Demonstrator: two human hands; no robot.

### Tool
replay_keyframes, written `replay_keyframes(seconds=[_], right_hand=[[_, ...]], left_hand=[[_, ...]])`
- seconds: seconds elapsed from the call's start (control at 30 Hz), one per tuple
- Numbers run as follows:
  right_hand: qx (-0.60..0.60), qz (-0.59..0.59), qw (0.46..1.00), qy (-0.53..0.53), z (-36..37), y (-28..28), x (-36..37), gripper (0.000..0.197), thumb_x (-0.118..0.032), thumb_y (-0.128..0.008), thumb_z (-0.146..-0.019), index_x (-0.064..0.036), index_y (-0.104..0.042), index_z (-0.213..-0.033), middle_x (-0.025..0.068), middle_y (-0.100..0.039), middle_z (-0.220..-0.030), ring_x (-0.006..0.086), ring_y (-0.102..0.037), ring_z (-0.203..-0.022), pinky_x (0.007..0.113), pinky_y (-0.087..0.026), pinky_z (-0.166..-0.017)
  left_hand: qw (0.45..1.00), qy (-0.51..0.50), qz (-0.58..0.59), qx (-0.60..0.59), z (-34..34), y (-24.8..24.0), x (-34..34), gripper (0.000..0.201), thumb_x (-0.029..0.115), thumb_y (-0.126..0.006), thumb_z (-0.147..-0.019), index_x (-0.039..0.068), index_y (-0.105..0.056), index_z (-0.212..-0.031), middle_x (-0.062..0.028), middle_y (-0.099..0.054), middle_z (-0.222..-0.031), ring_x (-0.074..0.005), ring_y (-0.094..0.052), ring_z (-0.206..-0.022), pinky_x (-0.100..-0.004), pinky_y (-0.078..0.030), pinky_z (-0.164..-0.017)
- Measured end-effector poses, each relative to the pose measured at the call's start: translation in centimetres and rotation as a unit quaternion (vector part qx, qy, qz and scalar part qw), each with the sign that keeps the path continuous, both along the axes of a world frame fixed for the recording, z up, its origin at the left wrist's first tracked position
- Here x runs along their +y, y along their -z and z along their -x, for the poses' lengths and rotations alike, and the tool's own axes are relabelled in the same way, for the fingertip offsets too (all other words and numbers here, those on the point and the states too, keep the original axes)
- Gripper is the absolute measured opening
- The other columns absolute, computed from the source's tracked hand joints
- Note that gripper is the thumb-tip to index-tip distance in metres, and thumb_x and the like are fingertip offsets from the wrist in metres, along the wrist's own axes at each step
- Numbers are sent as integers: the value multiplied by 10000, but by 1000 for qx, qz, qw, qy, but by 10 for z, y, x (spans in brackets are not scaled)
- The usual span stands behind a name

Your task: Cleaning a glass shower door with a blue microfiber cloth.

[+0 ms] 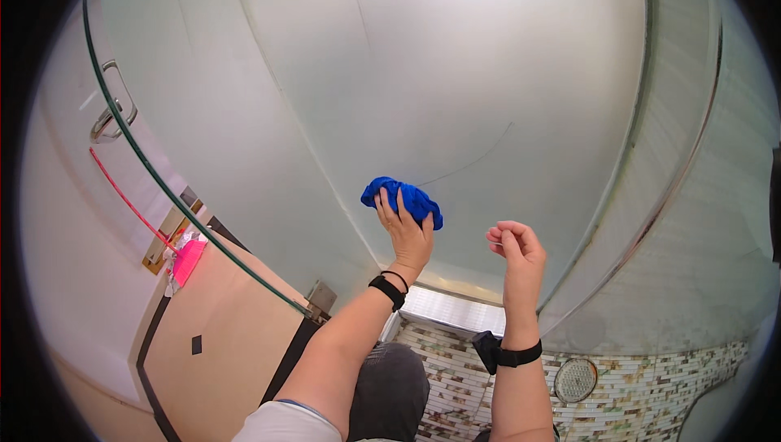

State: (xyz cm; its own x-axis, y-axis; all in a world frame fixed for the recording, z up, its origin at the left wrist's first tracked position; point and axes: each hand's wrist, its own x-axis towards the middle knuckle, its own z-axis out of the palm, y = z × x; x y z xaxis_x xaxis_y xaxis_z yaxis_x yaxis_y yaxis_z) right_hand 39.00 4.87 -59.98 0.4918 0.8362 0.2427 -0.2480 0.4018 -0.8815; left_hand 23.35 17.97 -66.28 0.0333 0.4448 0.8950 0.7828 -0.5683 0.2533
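Observation:
My left hand (407, 240) presses a bunched blue cloth (413, 200) against the frosted glass panel (488, 60), its fingers spread over the cloth. A thin dark curved line (468, 167) runs up and right from the cloth across the glass. To the right, my right hand (521, 247) is raised before the panel, apart from the cloth. Its fingers are curled in toward the thumb, and nothing shows in them. Each wrist wears a black band; the right one carries a small dark block (486, 352).
A glass door edge (163, 182) curves down at left, with a metal handle (116, 104) beyond it. A pink broom (189, 261) leans past that edge. Below are a pale sill (455, 309), mosaic tile floor (443, 361) and a round drain (576, 380). Another wall panel (675, 133) bounds the right.

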Motion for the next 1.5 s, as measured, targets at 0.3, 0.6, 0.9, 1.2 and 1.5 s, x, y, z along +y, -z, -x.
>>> replay_keyframes(seconds=[0.3,0.6,0.9,1.2,1.5], right_hand=[[3,-8,1000,-8,0,-5,-5,155,-77,-500,-928,19,-612,-977,76,-650,-890,145,-634,-848,254,-498,-747],[2,-25,1000,14,-13,-13,-11,161,-103,-510,-932,9,-612,-986,74,-641,-899,149,-627,-847,268,-500,-751],[16,-44,998,38,-30,-23,-22,162,-104,-513,-930,6,-613,-993,73,-646,-904,144,-626,-864,262,-494,-766],[-18,-54,997,42,-38,-47,-39,150,-70,-511,-926,22,-609,-991,78,-651,-908,150,-630,-863,263,-491,-764],[-97,-88,987,90,-65,-74,-79,140,-32,-501,-923,46,-604,-977,77,-644,-906,149,-631,-870,265,-493,-790]], left_hand=[[996,30,-78,-7,-33,-103,-9,632,143,-598,-830,32,-324,-1388,-215,-191,-1477,-457,-150,-1341,-554,-128,-1077],[976,68,-196,68,-81,-150,-15,613,212,-647,-763,124,-455,-1339,-172,-300,-1445,-436,-213,-1321,-605,-153,-1026],[934,114,-192,280,-78,-42,-25,596,300,-690,-712,294,-516,-1283,-35,-340,-1436,-394,-263,-1319,-661,-152,-1018],[955,128,-205,174,-119,-160,-43,668,111,-684,-670,181,-497,-1307,-99,-362,-1429,-404,-277,-1312,-628,-183,-1007],[949,161,-191,193,-149,-127,-55,615,212,-655,-721,202,-485,-1312,-71,-372,-1427,-383,-284,-1313,-627,-181,-997]])
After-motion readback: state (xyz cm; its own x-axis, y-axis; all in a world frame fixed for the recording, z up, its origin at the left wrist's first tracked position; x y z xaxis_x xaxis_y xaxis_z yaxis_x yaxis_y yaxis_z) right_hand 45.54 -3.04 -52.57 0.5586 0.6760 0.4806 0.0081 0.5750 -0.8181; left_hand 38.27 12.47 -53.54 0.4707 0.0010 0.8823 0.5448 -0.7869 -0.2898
